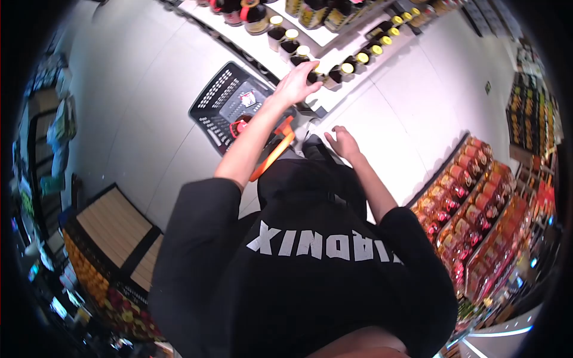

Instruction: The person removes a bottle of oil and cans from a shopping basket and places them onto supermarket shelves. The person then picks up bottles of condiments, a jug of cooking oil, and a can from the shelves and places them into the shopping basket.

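Note:
My left hand (295, 86) reaches to the corner of a white shelf, its thumb and fingers curved around a dark bottle (313, 76) with a pale yellow cap. Part of that bottle is hidden by the hand. Beside it, more dark yellow-capped bottles (362, 59) line both edges of the shelf. My right hand (344, 143) hangs low in front of me over the floor, fingers apart and holding nothing. Under my left forearm stands a dark grey shopping basket (209, 89) with an orange handle (276, 156). A red-topped item (240, 125) lies inside the basket.
Larger bottles with red handles (255, 18) stand further back on the shelf. Tiered rows of reddish-amber bottles (459, 203) rise at the right. A wooden-topped stand (116, 224) with oranges (89, 262) is at the lower left. Pale floor tiles (143, 107) lie around the basket.

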Demonstrator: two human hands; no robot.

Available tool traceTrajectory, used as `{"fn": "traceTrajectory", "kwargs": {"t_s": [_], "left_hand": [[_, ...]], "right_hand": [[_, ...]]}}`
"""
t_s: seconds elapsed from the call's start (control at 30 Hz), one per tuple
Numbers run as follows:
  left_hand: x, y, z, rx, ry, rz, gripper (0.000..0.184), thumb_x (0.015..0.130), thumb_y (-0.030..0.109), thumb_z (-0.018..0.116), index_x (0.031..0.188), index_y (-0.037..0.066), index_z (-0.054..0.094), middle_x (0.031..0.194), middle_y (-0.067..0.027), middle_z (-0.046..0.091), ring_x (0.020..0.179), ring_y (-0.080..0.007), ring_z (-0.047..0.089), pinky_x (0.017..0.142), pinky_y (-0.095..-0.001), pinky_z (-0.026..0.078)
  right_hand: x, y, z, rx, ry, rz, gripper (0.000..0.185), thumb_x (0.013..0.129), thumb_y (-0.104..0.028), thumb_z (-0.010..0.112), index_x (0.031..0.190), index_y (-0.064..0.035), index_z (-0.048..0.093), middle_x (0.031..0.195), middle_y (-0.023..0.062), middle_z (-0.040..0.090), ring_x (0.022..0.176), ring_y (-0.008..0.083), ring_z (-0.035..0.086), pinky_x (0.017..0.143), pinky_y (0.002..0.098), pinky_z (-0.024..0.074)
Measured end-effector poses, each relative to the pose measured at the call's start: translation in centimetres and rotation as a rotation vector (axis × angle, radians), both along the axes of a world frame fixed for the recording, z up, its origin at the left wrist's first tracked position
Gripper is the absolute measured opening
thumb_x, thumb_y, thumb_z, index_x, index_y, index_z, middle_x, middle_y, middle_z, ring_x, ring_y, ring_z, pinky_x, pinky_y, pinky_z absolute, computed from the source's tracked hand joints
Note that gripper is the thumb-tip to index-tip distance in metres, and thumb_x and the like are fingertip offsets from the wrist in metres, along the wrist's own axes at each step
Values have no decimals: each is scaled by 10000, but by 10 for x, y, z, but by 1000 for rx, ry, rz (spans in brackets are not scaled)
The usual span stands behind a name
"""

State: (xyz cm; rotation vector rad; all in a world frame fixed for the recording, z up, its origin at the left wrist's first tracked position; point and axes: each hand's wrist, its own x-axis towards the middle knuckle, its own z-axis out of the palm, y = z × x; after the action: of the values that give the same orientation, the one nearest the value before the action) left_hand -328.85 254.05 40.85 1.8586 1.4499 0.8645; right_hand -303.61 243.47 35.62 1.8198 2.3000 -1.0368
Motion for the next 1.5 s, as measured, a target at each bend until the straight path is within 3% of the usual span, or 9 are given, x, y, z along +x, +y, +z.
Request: {"fn": "traceTrajectory", "kwargs": {"t_s": [0.17,0.43,0.53,0.73,0.87,1.07,1.27,1.4,1.5], "left_hand": [[6,40,-18,-106,-20,-141,416,880,209,691,1233,24,572,1135,-233,659,1113,-392,621,942,-459,491],[-10,15,3,-59,-59,-128,384,927,207,710,1232,24,566,1020,-178,705,926,-286,711,808,-370,547],[-21,-21,65,-58,-245,14,347,902,142,748,1195,10,619,1000,-83,733,895,-119,697,807,-285,559],[-56,-47,163,-46,-856,212,295,873,93,769,1109,-57,677,882,-70,729,704,-63,665,604,-210,562],[-33,-65,165,-133,-1056,293,306,898,294,736,973,1,692,799,-56,707,632,-103,680,530,-211,509],[7,-82,179,-150,-834,467,326,805,305,841,788,70,615,732,-24,665,593,-76,640,510,-215,498],[36,-80,183,-40,-729,518,304,816,281,838,746,85,616,682,25,609,553,-24,528,493,-193,391],[51,-87,197,-9,-766,484,311,824,292,829,753,49,649,635,32,584,541,-21,520,491,-191,407],[52,-104,198,-19,-846,462,281,903,294,754,870,19,705,705,39,631,588,-8,533,533,-177,404]], "right_hand": [[29,-81,-26,-85,56,-376,489,973,-429,568,1034,48,656,1025,275,674,986,380,665,889,427,512],[57,-90,-48,-179,63,-354,566,1000,-493,497,1008,50,656,892,242,685,883,355,673,820,420,515],[44,-64,-27,-230,367,-445,552,1022,-485,487,1012,41,657,903,156,691,865,223,638,836,335,499],[13,8,20,-861,1371,-473,704,1037,-586,334,1331,29,508,1255,170,632,1181,235,607,1034,362,454],[-14,19,133,-1222,1663,-236,853,974,-646,426,1431,74,394,1335,230,581,1250,282,579,1089,386,439],[-39,1,163,-1321,1537,105,991,783,-499,773,1419,132,351,1183,241,621,1084,343,659,1001,442,518],[-37,-24,176,-1573,1858,88,844,746,-485,732,1297,105,487,1036,192,646,886,270,678,806,375,544],[-23,-23,193,-1345,1718,58,745,767,-425,759,1261,80,525,1035,156,658,879,234,675,827,347,543],[-15,-30,217,-681,1234,-78,561,796,-272,792,1207,43,577,1030,110,683,899,181,676,827,322,546]]}}
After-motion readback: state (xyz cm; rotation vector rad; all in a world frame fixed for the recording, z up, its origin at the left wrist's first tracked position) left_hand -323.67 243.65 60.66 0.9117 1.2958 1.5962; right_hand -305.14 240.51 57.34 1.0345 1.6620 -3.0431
